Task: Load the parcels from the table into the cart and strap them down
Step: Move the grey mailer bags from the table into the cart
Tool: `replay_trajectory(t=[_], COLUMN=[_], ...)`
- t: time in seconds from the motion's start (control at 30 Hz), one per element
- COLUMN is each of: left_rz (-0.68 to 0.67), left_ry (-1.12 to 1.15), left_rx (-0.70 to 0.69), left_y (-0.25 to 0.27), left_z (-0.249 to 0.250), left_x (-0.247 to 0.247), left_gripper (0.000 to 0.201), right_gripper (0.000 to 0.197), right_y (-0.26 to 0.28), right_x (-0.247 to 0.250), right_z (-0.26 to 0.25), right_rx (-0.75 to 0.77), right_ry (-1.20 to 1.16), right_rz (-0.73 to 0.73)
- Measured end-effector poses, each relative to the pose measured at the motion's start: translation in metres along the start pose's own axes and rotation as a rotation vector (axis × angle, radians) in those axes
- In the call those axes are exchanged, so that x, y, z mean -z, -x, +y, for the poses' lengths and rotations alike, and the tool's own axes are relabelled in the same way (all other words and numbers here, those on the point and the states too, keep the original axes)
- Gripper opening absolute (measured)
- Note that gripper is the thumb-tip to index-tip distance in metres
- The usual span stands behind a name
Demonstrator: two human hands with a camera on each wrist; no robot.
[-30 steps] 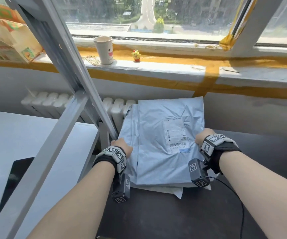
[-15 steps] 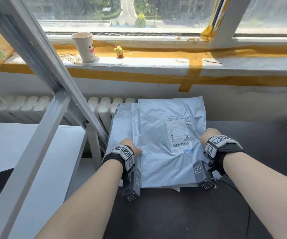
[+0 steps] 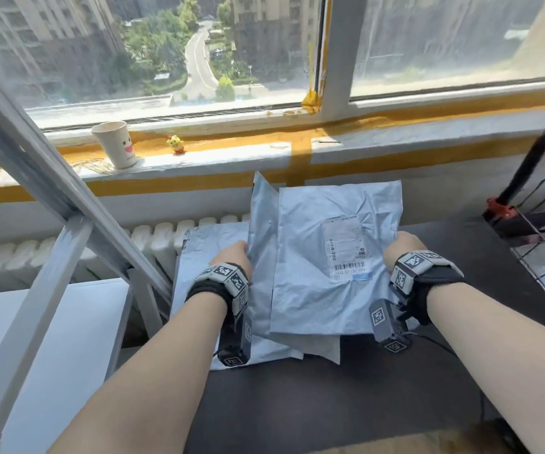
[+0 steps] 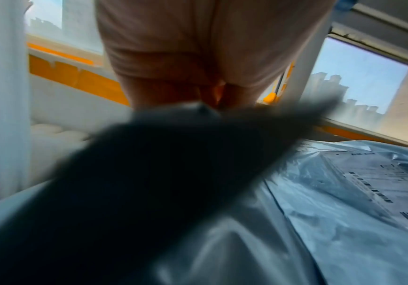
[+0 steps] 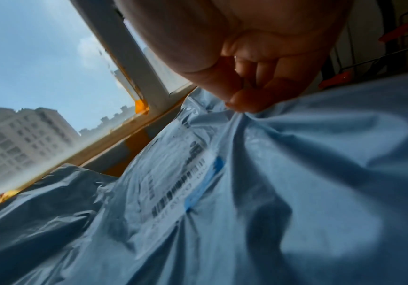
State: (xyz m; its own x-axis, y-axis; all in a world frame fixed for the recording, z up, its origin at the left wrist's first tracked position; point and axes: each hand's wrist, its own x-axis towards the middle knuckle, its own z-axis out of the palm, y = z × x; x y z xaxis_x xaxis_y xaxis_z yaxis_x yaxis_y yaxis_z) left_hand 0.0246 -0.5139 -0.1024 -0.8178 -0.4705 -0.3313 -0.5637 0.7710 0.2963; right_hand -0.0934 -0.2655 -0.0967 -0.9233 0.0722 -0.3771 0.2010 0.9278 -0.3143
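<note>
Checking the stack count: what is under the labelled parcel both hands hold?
Under the labelled parcel lie a second grey parcel, a third flat on the table, and a white corner. Anything more is covered.

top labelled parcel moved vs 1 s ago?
Yes. The labelled parcel has risen: its far edge now overlaps the windowsill's orange tape, having earlier lain below it.

left hands point(image 4: 198, 63) fingers behind blurred parcel point(image 4: 149, 183), cart point(image 3: 539, 257) cropped right

Both bare forearms wear a black wrist strap point(image 3: 208, 291) with grey square-coded marker blocks point(image 3: 408, 273) and a hanging dark camera box point(image 3: 387, 324).
</note>
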Motion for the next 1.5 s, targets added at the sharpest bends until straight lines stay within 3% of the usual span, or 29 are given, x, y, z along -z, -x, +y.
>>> replay_trajectory(t=[0.2,0.33,0.57,0.67,0.97,1.07,1.27,1.33,1.43,1.5], left_rz=[0.098,0.177,0.268,0.245,0.104,0.062,-0.071,-0.114,-0.17,-0.185], left_ry=[0.067,0.07,0.182,0.239,0.248,0.233,0.185,0.121,0.018,-0.065], left_rx=[-0.145,-0.243,-0.419,-0.478,-0.665,-0.712,-0.77,-0.787,-0.793,-0.79], left_y=[0.029,0.062,0.12,0.141,0.179,0.18,0.154,0.137,0.107,0.083], left_z=[0.089,0.164,0.303,0.359,0.502,0.542,0.622,0.649,0.689,0.712], left_x=[0.001,-0.005,-0.033,-0.051,-0.102,-0.118,-0.165,-0.182,-0.209,-0.228], left_gripper=[0.02,0.017,0.026,0.016,0.012,0.012,0.014,0.018,0.023,0.026], right_gripper=[0.025,0.011,0.013,0.032,0.013,0.032,0.033,0.033,0.015,0.023], right_y=[0.007,0.019,0.044,0.051,0.084,0.084,0.043,0.016,-0.033,-0.071], right_x=[0.064,0.107,0.169,0.191,0.249,0.26,0.271,0.27,0.263,0.253], right_z=[0.084,0.16,0.302,0.362,0.492,0.519,0.564,0.578,0.596,0.606], right_rx=[-0.042,-0.046,-0.13,-0.174,-0.368,-0.438,-0.507,-0.526,-0.562,-0.583], right_ry=[-0.226,-0.351,-0.572,-0.622,-0.58,-0.56,-0.521,-0.53,-0.59,-0.656], right_rz=[0.196,0.264,0.401,0.451,0.506,0.51,0.505,0.477,0.453,0.426])
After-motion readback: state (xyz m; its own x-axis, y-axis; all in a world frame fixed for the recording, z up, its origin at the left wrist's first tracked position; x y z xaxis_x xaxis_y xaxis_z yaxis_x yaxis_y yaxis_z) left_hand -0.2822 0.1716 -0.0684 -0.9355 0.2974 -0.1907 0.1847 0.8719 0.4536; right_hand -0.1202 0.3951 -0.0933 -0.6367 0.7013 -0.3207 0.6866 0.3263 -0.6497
